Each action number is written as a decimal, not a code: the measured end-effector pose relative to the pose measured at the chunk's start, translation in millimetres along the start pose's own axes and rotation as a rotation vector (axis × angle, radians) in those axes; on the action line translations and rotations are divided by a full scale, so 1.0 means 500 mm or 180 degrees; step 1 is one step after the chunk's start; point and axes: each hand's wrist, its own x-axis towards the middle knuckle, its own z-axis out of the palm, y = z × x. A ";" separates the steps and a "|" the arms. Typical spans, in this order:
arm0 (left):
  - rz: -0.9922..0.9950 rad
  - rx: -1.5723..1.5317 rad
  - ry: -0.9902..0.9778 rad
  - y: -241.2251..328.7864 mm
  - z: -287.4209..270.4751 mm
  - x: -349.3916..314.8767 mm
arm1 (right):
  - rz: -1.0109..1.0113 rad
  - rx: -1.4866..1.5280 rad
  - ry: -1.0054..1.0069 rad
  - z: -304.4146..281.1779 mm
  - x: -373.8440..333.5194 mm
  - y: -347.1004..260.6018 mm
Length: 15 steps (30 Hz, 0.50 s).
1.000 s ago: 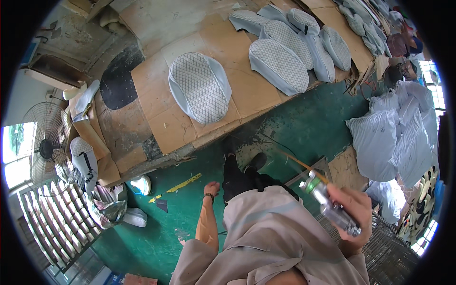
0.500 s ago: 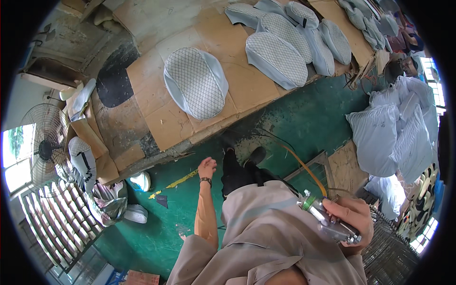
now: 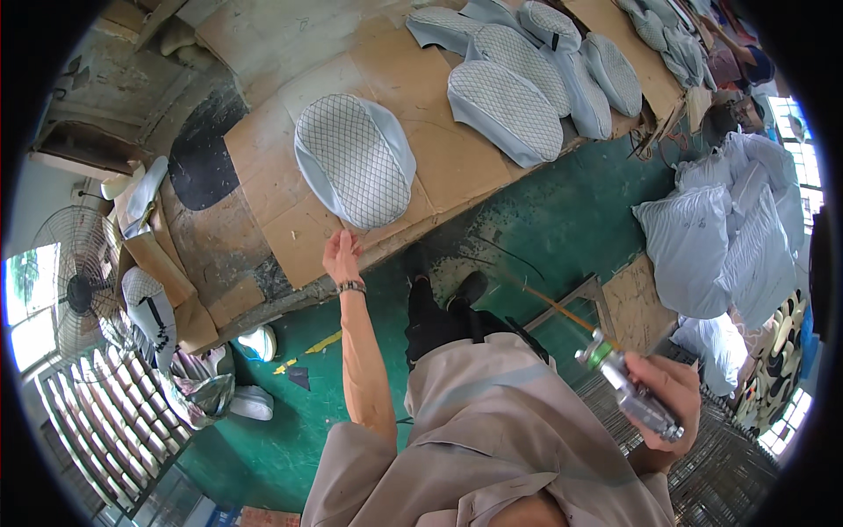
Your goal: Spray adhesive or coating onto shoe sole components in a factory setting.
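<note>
A padded seat [image 3: 356, 162] with a quilted white top and pale grey sides lies on cardboard on the workbench. Just below its near end, at the bench edge, my left hand [image 3: 342, 256] reaches out with loosely bent fingers and nothing visible in them. It appears slightly apart from the seat. Off to the right, beside my body, my right hand [image 3: 669, 395] is wrapped round a silver pneumatic staple gun [image 3: 628, 386] with a green band. The gun's far end points up and left; my fingers hide part of its body.
Several similar seats [image 3: 509, 105] lie further right on the cardboard-covered bench [image 3: 290, 237]. An orange hose [image 3: 562, 309] crosses in front of a metal frame. White sacks [image 3: 694, 237] are piled at the right. A fan [image 3: 79, 290] and a rack [image 3: 110, 413] stand left.
My left hand has risen from over the floor to the bench edge near the seat. My right hand has shifted slightly right, turning the staple gun into fuller view.
</note>
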 end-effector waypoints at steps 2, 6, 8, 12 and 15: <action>-0.0087 0.0369 0.0022 0.023 0.023 0.018 | 0.0037 -0.0118 0.0444 0.013 0.020 -0.024; -0.0140 0.0856 -0.0112 0.048 0.028 0.031 | -0.0010 0.0359 -0.0271 0.004 0.034 -0.033; -0.0212 0.1356 -0.0098 0.061 0.036 0.027 | 0.0024 0.0377 -0.0350 0.008 0.047 -0.040; -0.0048 0.1688 -0.0194 0.079 0.040 0.036 | -0.0498 -0.0701 0.0735 0.030 0.052 -0.067; -0.0001 0.2165 -0.0367 0.099 0.033 0.043 | -0.0185 -0.0422 0.0941 0.058 0.062 -0.084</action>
